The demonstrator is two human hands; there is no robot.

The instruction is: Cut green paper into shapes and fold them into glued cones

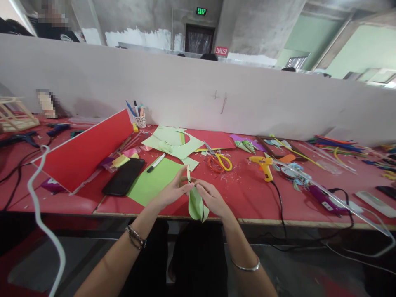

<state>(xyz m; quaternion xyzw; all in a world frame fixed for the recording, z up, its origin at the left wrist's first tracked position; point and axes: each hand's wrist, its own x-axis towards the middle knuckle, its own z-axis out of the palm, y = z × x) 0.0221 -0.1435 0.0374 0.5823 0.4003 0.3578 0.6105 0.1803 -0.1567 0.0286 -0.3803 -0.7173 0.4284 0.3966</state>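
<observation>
Between my two hands, just above the table's front edge, is a light green paper leaf (195,206) with a dark line along it. My left hand (173,190) pinches its upper part from the left. From the right, my right hand (213,197) grips the same spot with thumb and fingers. The lower end of the leaf hangs down and curls open. Behind my hands lie scissors (219,160) with orange and yellow handles. A bright green sheet (154,181) with a black-and-white marker (156,163) on it lies to the left.
A black phone (123,177) and a propped red board (93,152) stand left. Cut pale green paper (163,142) lies behind. On the right are a yellow glue gun (262,165) with its cord, finished striped leaves (247,146), and a purple tool (328,200).
</observation>
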